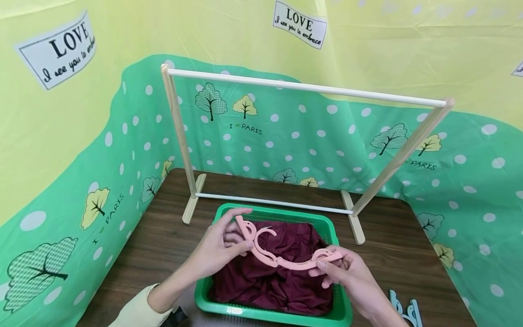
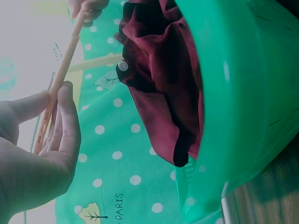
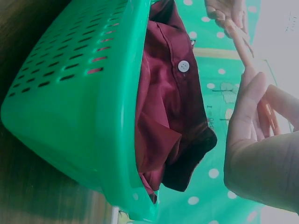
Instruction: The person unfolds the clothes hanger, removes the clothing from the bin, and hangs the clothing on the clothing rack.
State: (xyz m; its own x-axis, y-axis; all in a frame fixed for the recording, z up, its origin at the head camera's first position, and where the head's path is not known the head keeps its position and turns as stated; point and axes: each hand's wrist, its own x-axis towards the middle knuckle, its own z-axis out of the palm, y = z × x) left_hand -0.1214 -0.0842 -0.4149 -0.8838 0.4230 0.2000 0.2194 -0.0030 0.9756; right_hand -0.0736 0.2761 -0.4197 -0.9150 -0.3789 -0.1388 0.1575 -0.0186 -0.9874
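Observation:
A pink folding clothes hanger (image 1: 267,260) is held up over the basket, its hook curving upward and its two arms spread out. My left hand (image 1: 222,243) pinches one arm of it between thumb and fingers. At the other end, my right hand (image 1: 345,272) grips the opposite arm. Below lies a crumpled maroon shirt (image 1: 261,290) with a white button (image 3: 183,66), heaped inside a green plastic basket (image 1: 200,290). In the left wrist view, the hanger (image 2: 65,70) runs between both hands.
A wooden rack with a white top rail (image 1: 302,86) stands behind the basket. A light blue folding hanger (image 1: 408,311) lies on the dark wooden table (image 1: 163,236) at the lower right. Patterned green and yellow cloth (image 1: 122,150) surrounds the table's back and sides.

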